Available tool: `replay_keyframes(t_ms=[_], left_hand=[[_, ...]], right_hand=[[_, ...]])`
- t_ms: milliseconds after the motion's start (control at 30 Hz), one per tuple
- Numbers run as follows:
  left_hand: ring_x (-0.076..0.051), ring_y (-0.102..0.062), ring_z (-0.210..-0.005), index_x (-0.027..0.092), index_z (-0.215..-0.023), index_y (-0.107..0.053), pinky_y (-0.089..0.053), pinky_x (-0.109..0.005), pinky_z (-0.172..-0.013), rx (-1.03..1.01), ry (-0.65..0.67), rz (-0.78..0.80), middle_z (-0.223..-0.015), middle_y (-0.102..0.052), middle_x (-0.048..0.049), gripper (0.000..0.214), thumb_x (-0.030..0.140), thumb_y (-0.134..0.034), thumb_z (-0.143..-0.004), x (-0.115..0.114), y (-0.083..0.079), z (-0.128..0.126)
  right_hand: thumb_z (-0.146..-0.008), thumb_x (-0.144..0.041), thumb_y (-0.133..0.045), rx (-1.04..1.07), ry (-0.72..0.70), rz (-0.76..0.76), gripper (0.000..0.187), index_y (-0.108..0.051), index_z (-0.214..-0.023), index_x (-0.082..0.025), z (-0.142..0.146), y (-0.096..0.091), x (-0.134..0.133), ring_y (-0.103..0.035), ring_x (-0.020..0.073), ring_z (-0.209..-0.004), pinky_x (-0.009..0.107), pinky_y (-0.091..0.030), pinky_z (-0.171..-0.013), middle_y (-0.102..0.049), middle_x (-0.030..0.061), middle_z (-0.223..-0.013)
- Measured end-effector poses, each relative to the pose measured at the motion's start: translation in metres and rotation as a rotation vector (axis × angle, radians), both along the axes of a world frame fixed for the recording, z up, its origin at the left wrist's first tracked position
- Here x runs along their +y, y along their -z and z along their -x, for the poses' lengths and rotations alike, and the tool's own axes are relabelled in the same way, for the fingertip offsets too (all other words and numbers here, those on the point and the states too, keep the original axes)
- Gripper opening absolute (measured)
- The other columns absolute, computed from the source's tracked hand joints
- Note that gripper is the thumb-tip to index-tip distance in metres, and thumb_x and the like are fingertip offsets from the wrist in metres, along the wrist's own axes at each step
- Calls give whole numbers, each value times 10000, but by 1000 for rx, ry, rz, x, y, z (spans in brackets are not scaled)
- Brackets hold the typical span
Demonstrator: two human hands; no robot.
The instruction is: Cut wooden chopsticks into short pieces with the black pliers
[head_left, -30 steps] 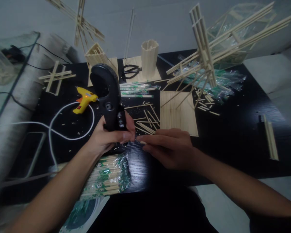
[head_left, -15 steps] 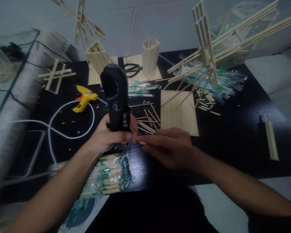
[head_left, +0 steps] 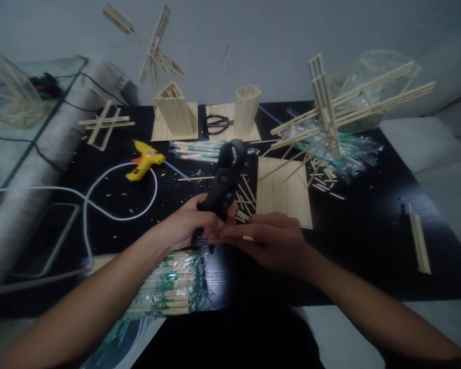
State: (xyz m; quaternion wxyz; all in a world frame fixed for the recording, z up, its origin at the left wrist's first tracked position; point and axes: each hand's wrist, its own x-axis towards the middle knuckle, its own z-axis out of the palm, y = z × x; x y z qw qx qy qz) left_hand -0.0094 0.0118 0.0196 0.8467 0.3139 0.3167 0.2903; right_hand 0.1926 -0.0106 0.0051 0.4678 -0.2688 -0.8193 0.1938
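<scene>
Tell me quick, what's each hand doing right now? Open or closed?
Left hand: closed, holding the black tool.
Right hand: fingers closed on a stick, mostly hidden.

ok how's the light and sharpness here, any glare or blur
Head view: dim, bluish-grey light overall; head view: pale glare on the black tabletop, just right of the plastic-wrapped chopsticks; head view: soft fine detail, so the wooden stick at the right hand shows only as a pale tip.

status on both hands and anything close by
Left hand holding black looped-handle tool. Right hand pinching thin pale wooden stick, mostly hidden. Loose pale wooden sticks just beyond.
</scene>
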Motion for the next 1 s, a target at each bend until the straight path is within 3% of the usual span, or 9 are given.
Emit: replay_keyframes(t_ms=[233,400,667,1000], left_hand=[[-75,-459,-429,133,-826,-647,-358,-193,-430,-31,34,59,-580,-581,-6,212,69,-637,-625,-3,1,-1],[-85,-479,-417,131,-813,-645,-355,-182,-395,-7,41,86,-573,-600,-12,244,63,-620,-580,-3,4,-3],[-87,-481,-408,114,-844,-675,-377,-177,-383,13,47,133,-557,-595,-15,313,55,-597,-546,-2,7,-5],[-92,-485,-398,115,-858,-667,-385,-178,-375,29,40,154,-558,-593,-20,345,55,-583,-530,-2,8,-5]], right_hand=[[-901,-250,-757,-32,-8,31,47,-764,-945,-233,2,-2,0,-659,84,-533,184,-520,-539,-739,-29,-676],[-912,-244,-743,-20,-111,101,72,-728,-982,-240,3,0,2,-757,115,-705,197,-574,-636,-805,-19,-833],[-984,-284,-649,-56,-172,149,69,-682,-975,-224,7,1,2,-753,118,-700,192,-568,-647,-796,-2,-818],[-964,-261,-673,-31,-166,135,78,-698,-1028,-224,6,7,1,-756,121,-782,194,-586,-711,-797,8,-870]])
